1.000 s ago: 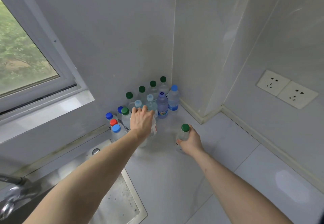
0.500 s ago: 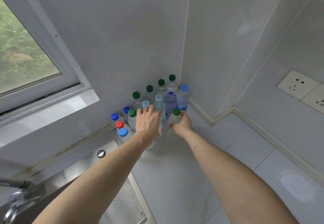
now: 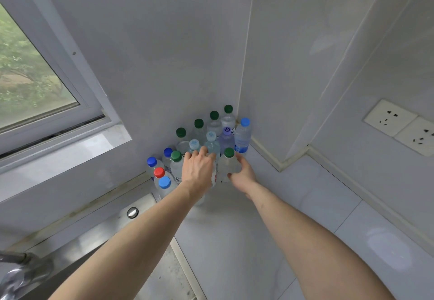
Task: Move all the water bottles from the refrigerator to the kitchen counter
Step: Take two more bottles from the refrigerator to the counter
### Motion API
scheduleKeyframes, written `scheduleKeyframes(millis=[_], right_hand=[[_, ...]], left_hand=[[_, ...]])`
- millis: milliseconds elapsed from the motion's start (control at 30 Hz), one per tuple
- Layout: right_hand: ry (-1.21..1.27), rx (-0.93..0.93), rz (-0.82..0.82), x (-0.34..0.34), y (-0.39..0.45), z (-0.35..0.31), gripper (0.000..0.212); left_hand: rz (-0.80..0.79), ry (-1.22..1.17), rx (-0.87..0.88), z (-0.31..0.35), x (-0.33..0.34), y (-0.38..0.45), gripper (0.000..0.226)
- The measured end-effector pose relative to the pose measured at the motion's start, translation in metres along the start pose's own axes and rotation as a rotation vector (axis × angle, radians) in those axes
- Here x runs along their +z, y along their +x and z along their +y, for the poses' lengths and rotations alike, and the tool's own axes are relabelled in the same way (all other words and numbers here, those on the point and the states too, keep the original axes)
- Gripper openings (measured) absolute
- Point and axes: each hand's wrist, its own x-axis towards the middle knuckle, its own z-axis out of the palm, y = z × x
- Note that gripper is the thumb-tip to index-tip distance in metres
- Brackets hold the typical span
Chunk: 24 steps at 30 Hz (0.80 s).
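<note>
Several water bottles with green, blue and red caps stand clustered in the corner of the white kitchen counter (image 3: 246,241). My right hand (image 3: 243,173) grips a green-capped bottle (image 3: 228,163) standing at the front of the cluster. Just left of it, my left hand (image 3: 198,169) lies over the top of another bottle (image 3: 214,177) whose cap is hidden under it; my fingers curl round it. A blue-capped bottle (image 3: 243,135) stands against the right wall.
A steel sink (image 3: 150,274) with a tap (image 3: 18,274) lies at the lower left. A window (image 3: 28,83) is on the left wall and two wall sockets (image 3: 401,127) on the right wall. Bare counter stretches to the right.
My right hand has carried the green-capped bottle from the open counter up to the cluster, next to my left hand. My left hand has stayed on its bottle.
</note>
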Motion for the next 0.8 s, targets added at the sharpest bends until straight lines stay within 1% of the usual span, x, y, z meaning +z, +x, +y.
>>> scheduleKeyframes(millis=[100, 200, 267, 333, 467, 633, 733, 800], right_hand=[[-0.021, 0.007, 0.051, -0.005, -0.013, 0.011, 0.081], [0.033, 0.004, 0.082, -0.012, -0.036, 0.018, 0.080], [0.086, -0.020, 0.099, -0.018, -0.058, 0.025, 0.078], [0.114, -0.039, 0.113, -0.026, -0.080, 0.035, 0.073], [0.099, -0.054, 0.103, -0.042, -0.119, 0.054, 0.064], [0.068, -0.080, 0.070, -0.069, -0.171, 0.064, 0.060], [0.047, -0.103, 0.080, -0.090, -0.207, 0.064, 0.057], [0.027, -0.095, 0.124, -0.112, -0.242, 0.072, 0.056]], left_hand=[[0.001, -0.059, 0.004, -0.004, -0.001, -0.004, 0.078], [0.041, -0.185, -0.032, -0.007, -0.008, -0.021, 0.084], [0.084, -0.278, -0.052, -0.008, -0.014, -0.041, 0.078], [0.101, -0.390, -0.046, -0.009, -0.021, -0.067, 0.068], [0.032, -0.635, -0.019, -0.004, -0.032, -0.116, 0.051], [-0.026, -0.688, 0.100, 0.029, -0.033, -0.155, 0.046], [-0.063, -0.681, 0.164, 0.046, -0.029, -0.168, 0.043], [-0.088, -0.652, 0.243, 0.067, -0.030, -0.179, 0.041]])
